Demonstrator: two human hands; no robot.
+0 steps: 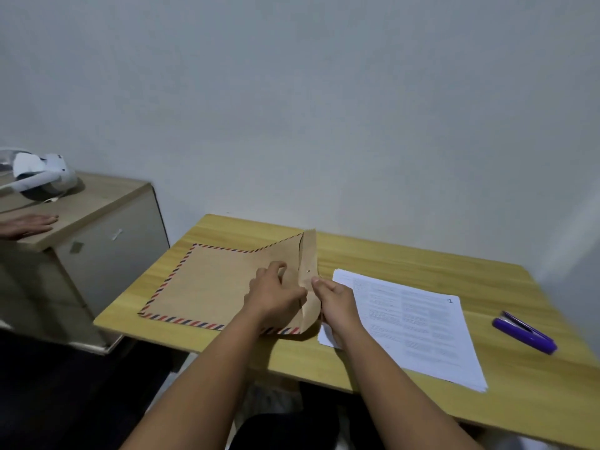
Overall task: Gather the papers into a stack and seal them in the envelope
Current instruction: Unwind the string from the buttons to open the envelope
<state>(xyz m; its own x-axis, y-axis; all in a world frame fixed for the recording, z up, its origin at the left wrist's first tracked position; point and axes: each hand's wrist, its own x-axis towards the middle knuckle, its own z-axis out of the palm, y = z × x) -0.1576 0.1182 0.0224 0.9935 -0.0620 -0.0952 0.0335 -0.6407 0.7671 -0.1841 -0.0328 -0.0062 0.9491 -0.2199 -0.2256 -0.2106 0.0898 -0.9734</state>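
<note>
A large brown envelope point(207, 284) with a red-and-blue striped border lies flat on the left half of the wooden table point(373, 254). Its flap at the right end stands up. My left hand point(276, 292) rests on the envelope's mouth, fingers gripping the edge under the flap. My right hand point(334, 300) pinches the raised flap from the right side. A neat stack of printed white papers point(415, 326) lies on the table just right of the envelope, outside it.
A purple stapler point(524, 332) lies at the table's right side. A beige cabinet point(97, 228) stands to the left with a white headset point(42, 177) on top and another person's hand point(29, 224) resting on it. A wall is behind.
</note>
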